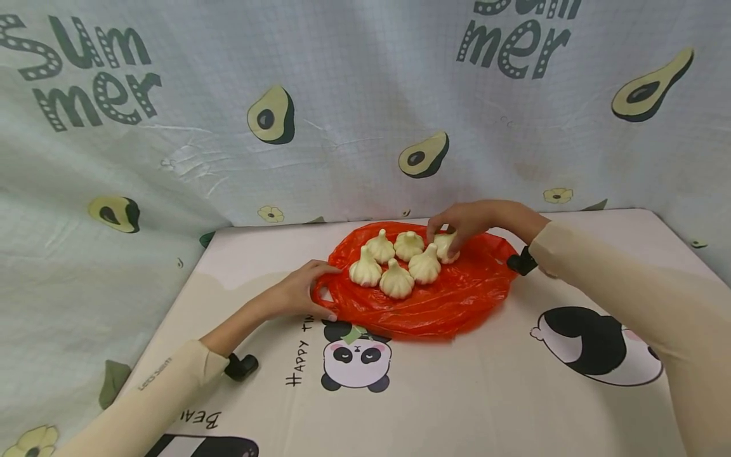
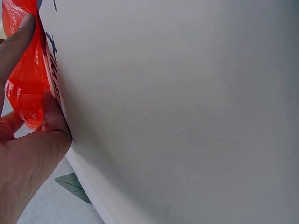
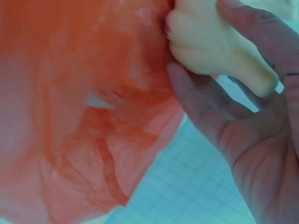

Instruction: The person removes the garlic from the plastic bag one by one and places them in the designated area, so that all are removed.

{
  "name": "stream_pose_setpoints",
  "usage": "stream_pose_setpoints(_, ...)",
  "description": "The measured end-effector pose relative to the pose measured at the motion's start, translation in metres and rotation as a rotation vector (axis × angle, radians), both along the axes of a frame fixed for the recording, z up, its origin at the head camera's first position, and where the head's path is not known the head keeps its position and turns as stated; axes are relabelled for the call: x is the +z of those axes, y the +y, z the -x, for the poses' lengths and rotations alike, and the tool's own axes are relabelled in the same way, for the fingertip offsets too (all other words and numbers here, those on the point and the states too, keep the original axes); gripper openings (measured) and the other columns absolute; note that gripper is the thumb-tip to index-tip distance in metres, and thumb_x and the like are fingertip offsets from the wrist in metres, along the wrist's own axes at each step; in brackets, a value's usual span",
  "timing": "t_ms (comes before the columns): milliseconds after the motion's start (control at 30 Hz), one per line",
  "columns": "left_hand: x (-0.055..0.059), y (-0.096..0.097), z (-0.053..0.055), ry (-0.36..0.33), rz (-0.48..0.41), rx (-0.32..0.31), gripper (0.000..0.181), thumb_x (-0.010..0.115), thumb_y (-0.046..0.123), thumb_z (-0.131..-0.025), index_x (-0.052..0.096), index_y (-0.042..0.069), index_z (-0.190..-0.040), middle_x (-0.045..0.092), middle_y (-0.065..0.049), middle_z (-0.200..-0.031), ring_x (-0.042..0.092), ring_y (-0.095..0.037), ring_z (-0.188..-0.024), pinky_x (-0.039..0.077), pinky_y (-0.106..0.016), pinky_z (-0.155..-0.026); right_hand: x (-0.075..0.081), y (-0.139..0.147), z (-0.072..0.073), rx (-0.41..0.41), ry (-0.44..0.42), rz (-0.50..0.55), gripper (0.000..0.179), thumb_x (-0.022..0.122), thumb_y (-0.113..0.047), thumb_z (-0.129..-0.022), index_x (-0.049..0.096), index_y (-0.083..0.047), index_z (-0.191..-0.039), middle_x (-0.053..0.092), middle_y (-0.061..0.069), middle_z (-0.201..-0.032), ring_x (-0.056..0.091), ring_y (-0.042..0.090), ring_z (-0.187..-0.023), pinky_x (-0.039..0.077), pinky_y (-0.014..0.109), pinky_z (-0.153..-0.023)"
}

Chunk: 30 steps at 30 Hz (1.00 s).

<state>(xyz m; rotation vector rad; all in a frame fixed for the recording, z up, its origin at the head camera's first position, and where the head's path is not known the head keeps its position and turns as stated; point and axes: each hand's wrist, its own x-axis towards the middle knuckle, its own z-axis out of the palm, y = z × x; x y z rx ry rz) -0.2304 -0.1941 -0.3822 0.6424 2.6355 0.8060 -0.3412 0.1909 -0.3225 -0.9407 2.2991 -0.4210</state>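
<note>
A red plastic bag (image 1: pixel 474 285) lies flat on the table, with several pale garlic bulbs (image 1: pixel 396 281) grouped on top of it. At the back right of the group, my right hand (image 1: pixel 474 219) holds one garlic bulb (image 3: pixel 201 42) between thumb and fingers; the right wrist view shows its stem pointing toward the palm. My left hand (image 1: pixel 297 292) rests at the bag's left edge, thumb and index finger spread apart. In the left wrist view, the index finger lies along the red plastic (image 2: pixel 28 84) and the thumb touches its edge. Some left fingers are partly hidden.
The table (image 1: pixel 468 400) has a pale cover printed with a panda and lettering. Behind it hangs a light cloth (image 1: pixel 342 165) with avocado prints. Black wrist devices (image 1: pixel 242 367) sit at both sleeve cuffs.
</note>
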Motion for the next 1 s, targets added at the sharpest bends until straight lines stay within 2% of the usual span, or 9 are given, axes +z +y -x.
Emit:
stream_pose_setpoints(233,-0.002,0.0,-0.002,-0.019,-0.009,0.005,0.084,0.091,0.03,-0.075,0.051,0.013,-0.147,0.04,-0.015,-0.15,0.04,-0.037,-0.138,0.046,-0.056,-0.107,-0.006,0.004,-0.004,-0.007,0.036,0.052,0.036,0.085,-0.021,-0.084,0.062,-0.02,-0.112,0.063,0.003,-0.118,0.054,0.027,-0.109,0.052,0.043,-0.095)
stream_pose_setpoints(400,-0.001,0.001,-0.002,-0.014,-0.011,0.0,0.084,0.091,0.03,-0.075,0.051,0.013,-0.147,0.04,-0.016,-0.151,0.04,-0.038,-0.138,0.047,-0.056,-0.106,-0.003,0.012,-0.009,-0.013,0.058,0.091,0.035,0.084,-0.018,-0.084,0.061,-0.018,-0.11,0.062,0.003,-0.119,0.054,0.028,-0.115,0.05,0.047,-0.1)
stream_pose_setpoints(633,0.001,0.001,-0.002,-0.006,-0.009,-0.001,0.083,0.091,0.03,-0.075,0.051,0.013,-0.147,0.039,-0.017,-0.151,0.041,-0.038,-0.138,0.047,-0.056,-0.106,0.011,0.021,-0.025,0.02,0.122,0.134,0.032,0.079,-0.013,-0.086,0.062,-0.02,-0.112,0.062,0.0,-0.119,0.054,0.026,-0.115,0.049,0.05,-0.102)
stream_pose_setpoints(767,0.0,0.001,-0.001,0.0,-0.016,-0.003,0.082,0.09,0.029,-0.077,0.051,0.013,-0.147,0.039,-0.017,-0.15,0.042,-0.038,-0.137,0.047,-0.056,-0.106,0.021,0.027,-0.037,0.032,0.153,0.183,0.032,0.079,-0.012,-0.087,0.062,-0.02,-0.113,0.062,-0.002,-0.117,0.054,0.023,-0.113,0.049,0.047,-0.101)
stream_pose_setpoints(1000,-0.001,0.0,-0.001,0.003,-0.003,0.002,0.081,0.089,0.031,-0.078,0.051,0.013,-0.147,0.039,-0.018,-0.15,0.042,-0.04,-0.136,0.047,-0.057,-0.105,0.021,0.039,-0.054,0.022,0.229,0.273,0.033,0.081,-0.017,-0.087,0.064,-0.023,-0.115,0.062,-0.005,-0.117,0.056,0.018,-0.107,0.055,0.039,-0.092)
